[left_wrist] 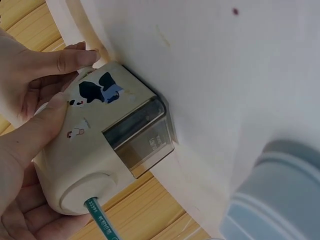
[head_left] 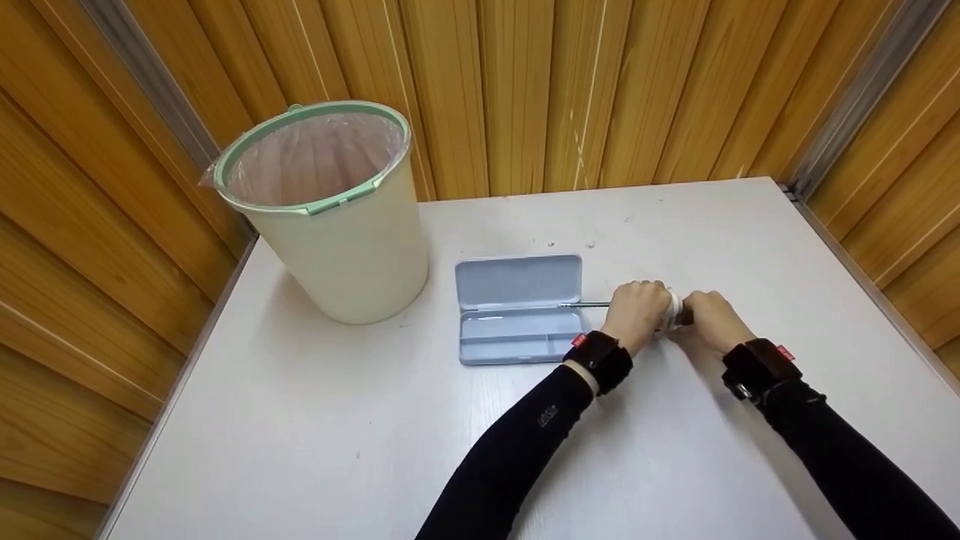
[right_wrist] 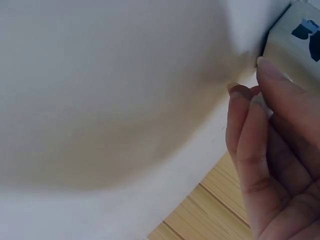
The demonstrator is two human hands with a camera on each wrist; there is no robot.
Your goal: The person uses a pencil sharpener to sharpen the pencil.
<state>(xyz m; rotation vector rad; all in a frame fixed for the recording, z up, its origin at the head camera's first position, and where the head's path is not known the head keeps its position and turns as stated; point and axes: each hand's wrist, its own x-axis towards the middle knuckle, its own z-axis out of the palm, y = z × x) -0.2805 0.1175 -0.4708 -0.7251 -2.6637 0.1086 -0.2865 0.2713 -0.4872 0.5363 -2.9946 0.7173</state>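
Note:
A cream-coloured pencil sharpener (left_wrist: pixel 87 145) with dark and blue cartoon stickers lies within my left hand (head_left: pixel 634 315), whose thumb and fingers grip its body. Its clear, dark-tinted shavings drawer (left_wrist: pixel 150 150) faces the tabletop side. From the round front port sticks a green pencil (left_wrist: pixel 103 220), pointing left toward the pencil case in the head view. At the sharpener's back end my right hand (head_left: pixel 716 319) has its thumb and fingers curled together, pinching at the crank handle, which the fingers mostly hide.
An open blue-grey pencil case (head_left: pixel 517 281) with divided compartments lies just left of the hands. A cream bin (head_left: pixel 352 255) with a green rim and a plastic liner stands at the back left. Wood-patterned panels (head_left: pixel 517 97) enclose the white table (head_left: pixel 300 420).

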